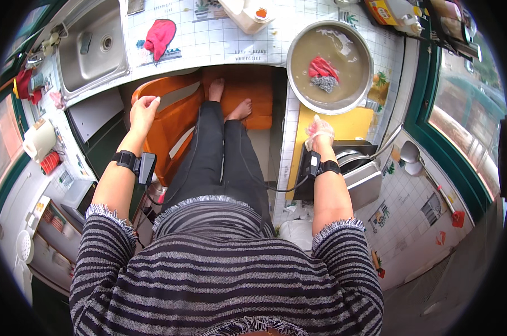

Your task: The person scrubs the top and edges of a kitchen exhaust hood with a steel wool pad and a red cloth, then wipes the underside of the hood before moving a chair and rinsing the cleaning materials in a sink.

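My left hand (144, 110) is raised over the back of an orange wooden chair (167, 113), fingers curled together, with nothing visible in it. Above a yellow board (354, 122), just below a large metal basin (293, 86), is my right hand (320, 131). Clear, crinkled film, possibly a thin plastic glove, surrounds its fingers; whether it grips anything cannot be told. The basin holds murky water, a red cloth (322, 68) and a grey metal scouring pad (325, 84). A red cloth or mitt (160, 37) lies on the counter between sink and basin.
A steel sink (79, 63) is at the upper left. Near the basin stand a white plastic jug (247, 17) and bottles (390, 12). Pans and a metal tray (362, 182) stand beside my right forearm. A cable hangs from each wrist device.
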Motion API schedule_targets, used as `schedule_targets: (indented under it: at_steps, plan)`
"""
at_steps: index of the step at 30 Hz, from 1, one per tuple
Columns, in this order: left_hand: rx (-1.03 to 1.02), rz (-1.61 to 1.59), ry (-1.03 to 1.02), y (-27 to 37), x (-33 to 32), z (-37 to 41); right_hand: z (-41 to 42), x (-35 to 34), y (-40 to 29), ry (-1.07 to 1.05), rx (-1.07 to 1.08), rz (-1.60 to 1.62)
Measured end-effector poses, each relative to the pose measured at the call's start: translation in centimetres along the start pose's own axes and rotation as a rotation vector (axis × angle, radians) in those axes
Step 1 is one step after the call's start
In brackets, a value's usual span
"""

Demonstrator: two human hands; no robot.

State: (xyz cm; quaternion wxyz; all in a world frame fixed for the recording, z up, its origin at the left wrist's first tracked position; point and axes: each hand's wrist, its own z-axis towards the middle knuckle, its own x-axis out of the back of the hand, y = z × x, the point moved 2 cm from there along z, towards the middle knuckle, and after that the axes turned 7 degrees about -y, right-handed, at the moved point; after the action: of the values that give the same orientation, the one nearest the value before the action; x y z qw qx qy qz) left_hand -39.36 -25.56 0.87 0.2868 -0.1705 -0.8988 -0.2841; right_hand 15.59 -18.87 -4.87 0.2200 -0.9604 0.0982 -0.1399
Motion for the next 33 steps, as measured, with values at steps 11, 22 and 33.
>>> schedule_targets:
  at_steps: [11,22,33]
  plan:
    - [0.091,0.417,0.423,-5.4,0.2,-3.2,0.9,-1.5,2.7,0.033,0.005,-1.139]
    - [-0.096,0.315,0.179,-7.1,1.2,-0.5,4.0,-2.8,3.5,0.152,-0.120,-1.409]
    - [-0.089,0.067,0.144,-8.8,1.8,0.5,6.7,-2.4,4.9,0.219,-0.123,-1.535]
